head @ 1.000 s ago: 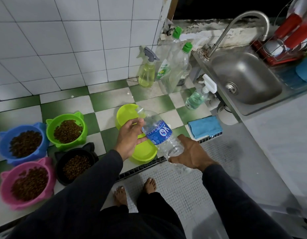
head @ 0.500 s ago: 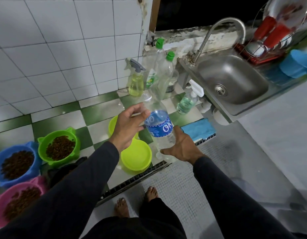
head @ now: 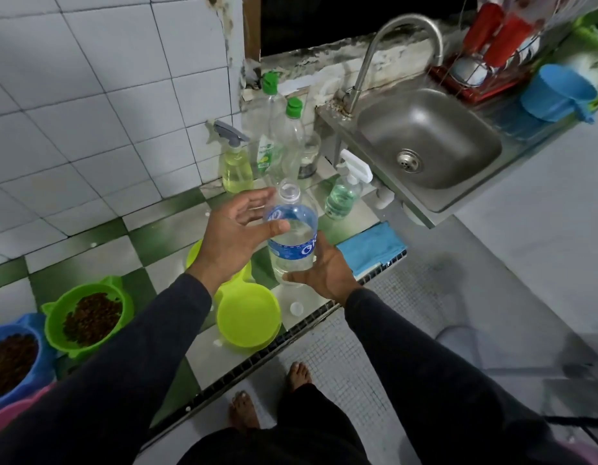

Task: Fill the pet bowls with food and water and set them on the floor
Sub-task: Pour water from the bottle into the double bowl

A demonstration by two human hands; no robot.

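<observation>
While the right hand is gripping the uncapped water bottle (left hand spread loose beside it), water is risking slopping past the yellow-green bowl.

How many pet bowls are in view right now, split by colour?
Yellow-green bowls: 2, both without food, the far one mostly hidden behind the left hand
Green bowl: 1, holding kibble
Blue bowl: 1, holding kibble
Pink bowl: 1, only an edge showing
Total: 5
</observation>
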